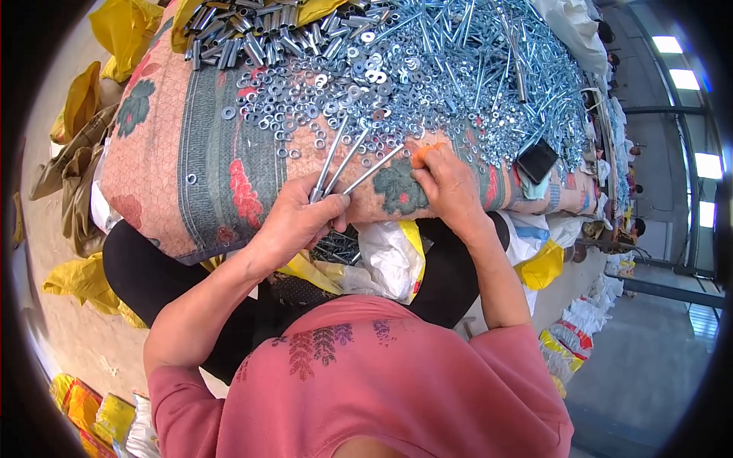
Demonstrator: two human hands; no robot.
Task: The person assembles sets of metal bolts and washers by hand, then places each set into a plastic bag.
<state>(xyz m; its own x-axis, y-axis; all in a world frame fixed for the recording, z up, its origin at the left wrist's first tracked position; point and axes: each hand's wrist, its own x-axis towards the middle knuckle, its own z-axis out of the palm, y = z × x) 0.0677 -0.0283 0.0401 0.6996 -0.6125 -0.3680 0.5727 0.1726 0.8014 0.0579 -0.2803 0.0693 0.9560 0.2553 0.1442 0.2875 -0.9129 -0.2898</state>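
My left hand (307,208) is closed round several long metal bolts (347,162), which fan out upward and to the right from the fingers. To its right, my right hand (452,187) is low over the patterned cloth, its thumb and fingers drawn together. Something orange (422,156) shows at those fingertips, and whatever they pinch is hidden. Just beyond both hands lies a spread of small metal washers and nuts (328,107). A heap of long, thin bolts (489,61) rises behind, at the far right.
Metal sleeves (256,34) are piled at the far left of the flowered cloth (153,164). A black box-shaped object (537,160) rests at the right. Between my knees an open white and yellow sack (389,259) holds metal pieces. More sacks (569,340) lie on the floor.
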